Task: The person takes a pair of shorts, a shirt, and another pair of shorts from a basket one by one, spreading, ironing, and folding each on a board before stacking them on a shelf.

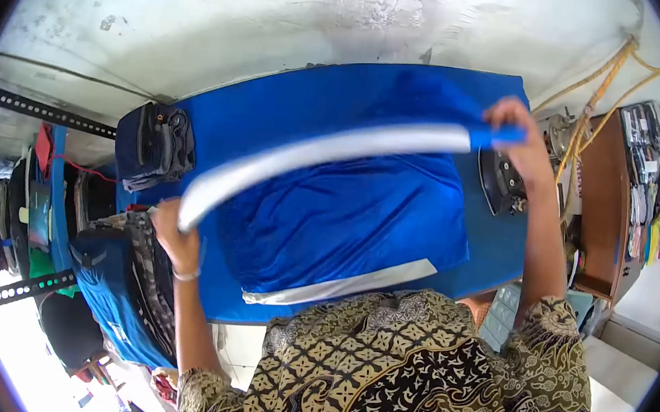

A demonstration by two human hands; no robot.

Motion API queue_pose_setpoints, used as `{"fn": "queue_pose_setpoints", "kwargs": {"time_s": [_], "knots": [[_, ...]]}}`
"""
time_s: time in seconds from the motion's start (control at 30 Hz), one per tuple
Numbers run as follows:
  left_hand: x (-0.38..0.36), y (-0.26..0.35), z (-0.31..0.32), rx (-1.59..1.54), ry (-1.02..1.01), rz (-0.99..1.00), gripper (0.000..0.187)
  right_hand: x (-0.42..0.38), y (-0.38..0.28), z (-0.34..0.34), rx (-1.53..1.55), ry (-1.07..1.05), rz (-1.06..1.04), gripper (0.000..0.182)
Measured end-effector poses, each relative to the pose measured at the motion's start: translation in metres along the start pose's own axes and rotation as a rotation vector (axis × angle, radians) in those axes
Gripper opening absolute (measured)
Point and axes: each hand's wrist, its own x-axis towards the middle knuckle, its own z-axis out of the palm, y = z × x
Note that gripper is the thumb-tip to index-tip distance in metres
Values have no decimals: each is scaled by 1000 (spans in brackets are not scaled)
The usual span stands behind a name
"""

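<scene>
A shiny blue cloth (344, 223) with white bands is spread in front of me. One white band (327, 149) is lifted in an arc between my hands, blurred by motion. My left hand (177, 233) pinches its left end, above the table's left side. At the upper right, my right hand (520, 140) grips the blue part just past the band's right end. The other white band (343, 282) lies flat along the near edge, close to my body. Beside the cloth, below my right hand, an iron (500, 178) is partly hidden by my wrist.
Beneath the cloth is a blue-covered table (277, 95) against a pale wall. Folded dark jeans (155, 144) sit at its left corner. More clothes (123, 286) hang over the left side. Yellow cords (590, 103) hang near a brown wooden cabinet (607, 199) on the right.
</scene>
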Motion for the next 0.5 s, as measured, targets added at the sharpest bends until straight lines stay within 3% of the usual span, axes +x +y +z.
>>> {"fn": "queue_pose_setpoints", "kwargs": {"time_s": [0.03,0.1,0.23,0.37,0.43,0.47,0.5], "knots": [[-23,13,-5,26,46,112,22,-28,-2,-5,-216,-70,17,26],[-66,37,-16,-16,-256,32,28,-80,11,-1,-401,-266,46,25],[-125,48,-2,-38,-547,78,27,-164,92,19,-609,-192,157,20],[-130,45,-15,31,-689,142,21,-183,77,23,-1021,-389,200,22],[-113,65,-31,46,-906,77,18,-180,76,24,-1045,-472,267,23],[-106,72,-28,46,-899,82,18,-175,76,25,-1065,-559,337,26],[-97,81,-21,-17,-753,117,21,-162,83,29,-1126,-482,296,26]]}}
